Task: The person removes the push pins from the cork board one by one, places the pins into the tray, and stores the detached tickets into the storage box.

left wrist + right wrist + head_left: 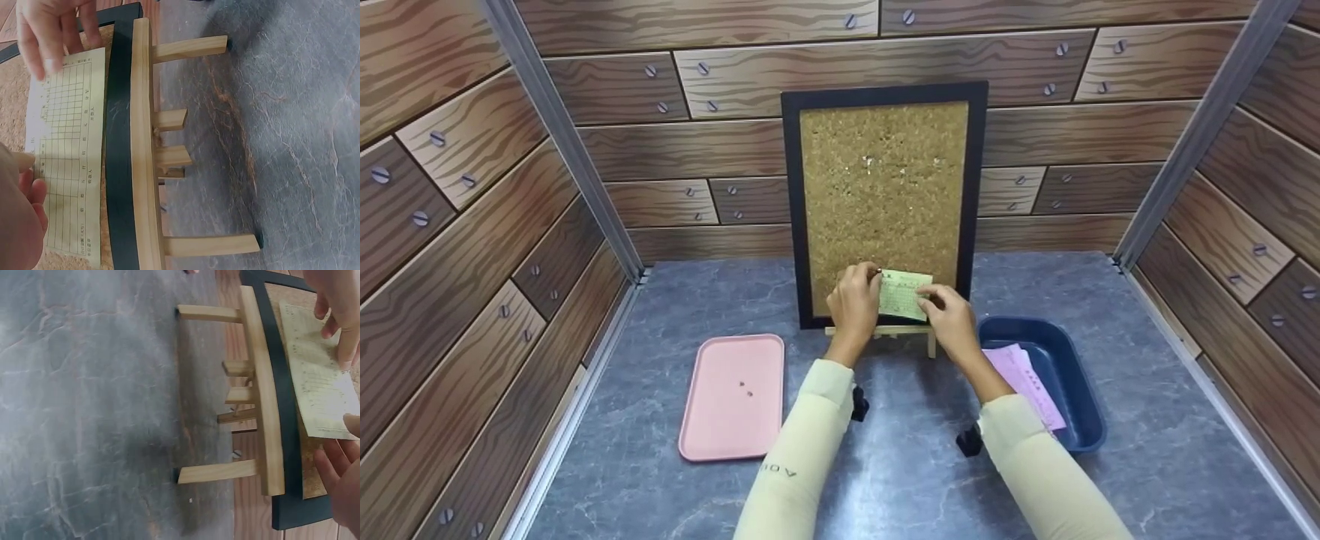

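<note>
A pale green printed slip [901,294] lies against the lower part of a black-framed cork board [885,195]. My left hand [855,296] is at the slip's upper left corner, fingers curled, with a small dark pushpin [878,271] at the fingertips; the hand partly hides it. On the other side, my right hand [950,315] pinches the slip's right edge. In the right wrist view its thumb [352,424] lies in front of the paper and its fingers reach behind it. The left wrist view shows the slip's ruled grid just above the frame's bottom bar.
A small wooden easel [143,140] carries the board. To the left is a pink tray [731,435] with two tiny dark pins [745,388]. A dark blue bin [1084,397] at right contains pink printed slips [1024,379]. Wood-patterned walls surround the grey marbled table.
</note>
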Demonstrator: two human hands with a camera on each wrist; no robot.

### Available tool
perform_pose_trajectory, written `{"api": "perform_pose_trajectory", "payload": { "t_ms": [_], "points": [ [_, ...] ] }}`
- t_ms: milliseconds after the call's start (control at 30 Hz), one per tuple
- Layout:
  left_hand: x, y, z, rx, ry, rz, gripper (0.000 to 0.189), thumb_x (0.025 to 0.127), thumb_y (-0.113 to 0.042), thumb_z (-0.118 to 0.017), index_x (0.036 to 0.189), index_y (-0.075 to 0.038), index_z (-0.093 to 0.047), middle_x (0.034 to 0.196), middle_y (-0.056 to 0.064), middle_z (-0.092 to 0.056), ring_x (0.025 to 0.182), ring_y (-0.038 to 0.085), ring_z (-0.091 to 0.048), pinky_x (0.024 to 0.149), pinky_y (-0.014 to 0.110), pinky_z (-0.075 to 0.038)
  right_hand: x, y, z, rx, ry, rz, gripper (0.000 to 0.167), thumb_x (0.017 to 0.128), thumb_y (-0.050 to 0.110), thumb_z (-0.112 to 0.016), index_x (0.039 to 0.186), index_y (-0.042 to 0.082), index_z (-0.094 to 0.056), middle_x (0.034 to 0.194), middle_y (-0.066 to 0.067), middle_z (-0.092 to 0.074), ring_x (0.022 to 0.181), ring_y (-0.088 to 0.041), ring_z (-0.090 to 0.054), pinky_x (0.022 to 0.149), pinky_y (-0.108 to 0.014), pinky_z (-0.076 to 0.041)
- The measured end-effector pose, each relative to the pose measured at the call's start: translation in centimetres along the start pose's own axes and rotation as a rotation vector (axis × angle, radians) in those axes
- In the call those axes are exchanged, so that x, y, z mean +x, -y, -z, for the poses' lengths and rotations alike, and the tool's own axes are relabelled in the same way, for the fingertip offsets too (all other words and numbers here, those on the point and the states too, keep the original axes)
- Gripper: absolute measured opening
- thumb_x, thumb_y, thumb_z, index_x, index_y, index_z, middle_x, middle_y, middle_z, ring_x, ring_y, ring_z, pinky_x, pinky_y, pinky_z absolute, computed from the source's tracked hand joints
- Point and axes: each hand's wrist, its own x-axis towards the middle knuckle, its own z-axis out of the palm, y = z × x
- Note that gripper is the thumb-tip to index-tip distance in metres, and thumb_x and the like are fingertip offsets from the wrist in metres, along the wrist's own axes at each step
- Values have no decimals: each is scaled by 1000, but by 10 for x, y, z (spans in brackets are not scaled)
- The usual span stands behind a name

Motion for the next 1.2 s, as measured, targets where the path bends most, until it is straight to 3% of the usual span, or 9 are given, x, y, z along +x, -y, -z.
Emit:
{"api": "perform_pose_trajectory", "payload": {
  "t_ms": [333,600,1200],
  "points": [
    [-1,-3,-3,-29,-21,6,10,93,-28,-72,97,-19,-74,94,-4,-74,77,21,-72,63,40,-55,10,5,3,-40,-29,67,18,88,-6,-69,103,-1,-76,99,-15,-74,93,-26,-67,82,-26,-49],
    [-1,-5,-5,-27,-17,25,9,93,-26,-72,97,-19,-74,95,-4,-74,79,20,-72,64,40,-55,11,8,4,-39,-44,84,18,88,-5,-70,105,-1,-75,97,-15,-72,86,-22,-63,75,-19,-46],
    [-1,-6,-9,-16,-37,21,9,93,-26,-73,92,-17,-71,89,-3,-71,75,22,-70,61,41,-54,14,6,2,-14,-65,110,19,87,-8,-68,103,-2,-76,98,-15,-73,86,-21,-64,76,-16,-47]
  ]
}}
